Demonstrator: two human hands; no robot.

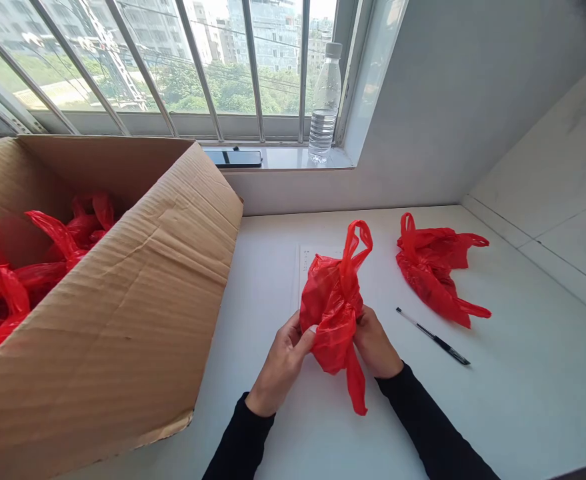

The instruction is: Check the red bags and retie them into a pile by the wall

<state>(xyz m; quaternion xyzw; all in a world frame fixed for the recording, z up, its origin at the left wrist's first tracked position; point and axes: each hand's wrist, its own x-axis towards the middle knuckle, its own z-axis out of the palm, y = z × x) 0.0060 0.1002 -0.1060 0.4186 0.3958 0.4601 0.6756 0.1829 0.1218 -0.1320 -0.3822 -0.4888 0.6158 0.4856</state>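
Note:
A bunched red plastic bag is held between my two hands above the white tabletop. My left hand pinches its left side, thumb on top. On the opposite side, my right hand grips it, with its fingers partly hidden behind the plastic. One handle loop sticks up and another strip hangs down toward me. Whether anything is inside the bag cannot be seen. Partly covered behind it lies a white sheet of paper with small writing.
At left stands a large open cardboard box holding several red plastic bags. Another red bag and a black pen lie at right. A phone and a water bottle rest on the windowsill.

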